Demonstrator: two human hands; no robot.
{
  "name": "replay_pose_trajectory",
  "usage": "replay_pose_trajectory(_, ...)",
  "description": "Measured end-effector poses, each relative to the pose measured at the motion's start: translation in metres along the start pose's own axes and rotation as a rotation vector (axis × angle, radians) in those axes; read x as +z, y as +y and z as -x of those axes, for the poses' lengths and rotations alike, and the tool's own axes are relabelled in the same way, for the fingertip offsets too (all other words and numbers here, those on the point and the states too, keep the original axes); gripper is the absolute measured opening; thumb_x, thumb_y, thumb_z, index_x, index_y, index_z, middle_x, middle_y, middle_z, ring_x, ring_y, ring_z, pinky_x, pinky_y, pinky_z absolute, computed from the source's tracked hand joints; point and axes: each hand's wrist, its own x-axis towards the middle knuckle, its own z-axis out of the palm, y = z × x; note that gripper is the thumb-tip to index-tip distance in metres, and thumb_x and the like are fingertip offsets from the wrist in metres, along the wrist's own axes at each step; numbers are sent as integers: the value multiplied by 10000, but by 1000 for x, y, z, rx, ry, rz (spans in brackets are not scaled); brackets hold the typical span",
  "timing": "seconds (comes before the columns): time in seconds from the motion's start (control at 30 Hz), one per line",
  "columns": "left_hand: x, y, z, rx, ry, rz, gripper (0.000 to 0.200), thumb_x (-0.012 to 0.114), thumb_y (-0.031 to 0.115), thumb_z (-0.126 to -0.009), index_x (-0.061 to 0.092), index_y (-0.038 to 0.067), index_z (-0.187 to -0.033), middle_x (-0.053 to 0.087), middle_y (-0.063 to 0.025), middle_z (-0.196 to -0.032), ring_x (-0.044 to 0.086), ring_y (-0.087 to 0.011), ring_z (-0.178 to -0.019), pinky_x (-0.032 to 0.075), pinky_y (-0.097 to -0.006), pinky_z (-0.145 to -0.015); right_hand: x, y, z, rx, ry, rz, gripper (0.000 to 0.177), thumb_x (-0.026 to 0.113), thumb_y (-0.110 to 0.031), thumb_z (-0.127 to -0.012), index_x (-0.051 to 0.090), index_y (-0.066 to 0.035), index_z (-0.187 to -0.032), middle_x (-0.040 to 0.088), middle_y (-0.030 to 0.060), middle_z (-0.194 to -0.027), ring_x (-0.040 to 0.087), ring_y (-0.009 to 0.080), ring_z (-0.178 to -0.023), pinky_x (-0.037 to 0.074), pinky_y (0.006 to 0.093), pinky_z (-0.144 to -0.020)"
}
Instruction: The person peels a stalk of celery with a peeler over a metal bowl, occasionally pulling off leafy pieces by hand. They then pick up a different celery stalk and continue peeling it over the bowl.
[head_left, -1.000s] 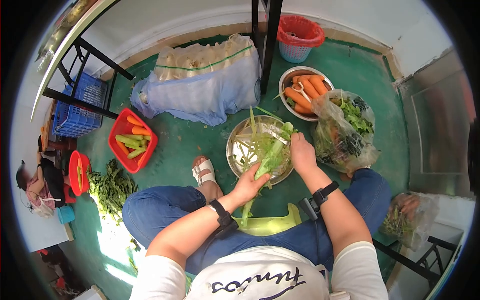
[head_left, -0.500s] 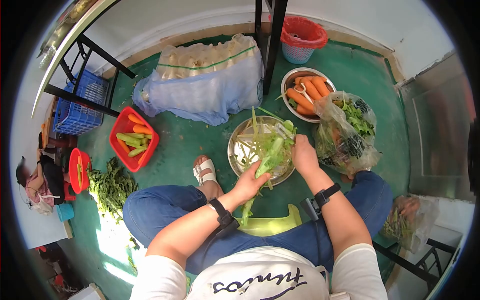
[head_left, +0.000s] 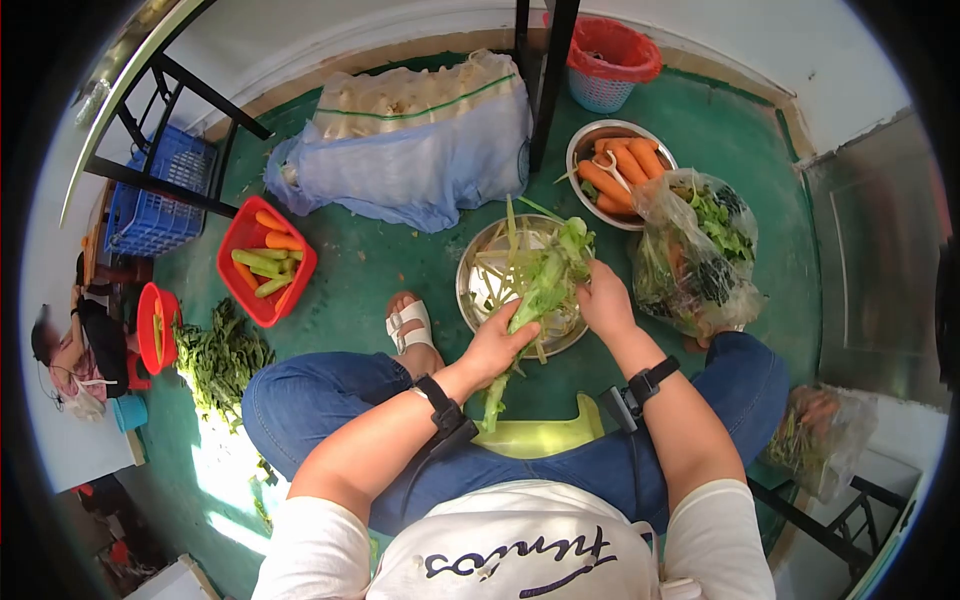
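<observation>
A long green stalk vegetable (head_left: 541, 298) slants over a round metal basin (head_left: 470, 298) with pale green peelings (head_left: 495, 272) in it. My left hand (head_left: 499, 347) is wrapped round the stalk's lower middle. At the right of the stalk's upper part, my right hand (head_left: 604, 299) has its fingers closed; what they hold is too hidden to make out. Both hands are over the basin's near side.
A red basket (head_left: 228, 268) holds carrots and peeled green stems. Leaves (head_left: 225, 350) lie on the floor at left. A carrot bowl (head_left: 583, 140) and a plastic bag of greens (head_left: 690, 290) stand right. A large sack (head_left: 400, 160) lies behind. A person (head_left: 75, 365) sits far left.
My right hand has moved slightly down, beside the stalk. The stalk's upper end now shows more fully, and the view has shifted a little.
</observation>
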Motion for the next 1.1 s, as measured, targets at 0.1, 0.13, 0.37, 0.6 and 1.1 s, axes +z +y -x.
replay_pose_trajectory(0.1, -2, 0, -1, -161, -14, 170, 489, 537, 168, -821, 334, -15, -1227, 518, -115, -1050, 483, -166, -961, 376, -264, -842, 14, 2, 3, 229, -134, -329, 243, 591, -186, -735, 522, 2, -873, 568, 126, -634, 557, 238, -546, 429, 326, -498)
replay_pose_trajectory(0.13, -3, -9, -5, -40, 4, 147, 486, 522, 166, -833, 301, 13, -1237, 507, -85, -969, 484, -137, -832, 403, -244, -705, 8, -9, 0, 219, -135, -331, 243, 591, -186, -735, 522, 2, -873, 568, 126, -634, 557, 238, -546, 429, 326, -498)
replay_pose_trajectory(0.37, 1, 4, 1, 278, 0, -154, 550, 523, 141, -828, 205, 39, -1265, 454, -121, -1043, 446, -200, -965, 360, -283, -844, -18, -50, -1, 664, -425, -1137, 292, 678, -275, -727, 525, -46, -825, 457, -38, -542, 376, 46, -418, 291, 194, -382)
replay_pose_trajectory(0.6, -8, 5, -3, 343, 1, -312, 584, 584, 141, -768, 268, 37, -1249, 446, -129, -1050, 465, -242, -955, 380, -312, -825, -18, -45, 1, 677, -375, -1116, 273, 665, -164, -725, 536, -14, -914, 552, -7, -690, 464, 62, -504, 368, 198, -448)
replay_pose_trajectory(1.1, -45, 62, 16, -374, -315, 702, 464, 360, 459, -868, 486, 48, -1042, 586, -88, -809, 566, -178, -551, 446, -219, -407, -27, -29, 3, -330, -138, -201, 422, 646, 16, -528, 565, -34, -940, 591, 100, -939, 584, 266, -799, 479, 323, -665)
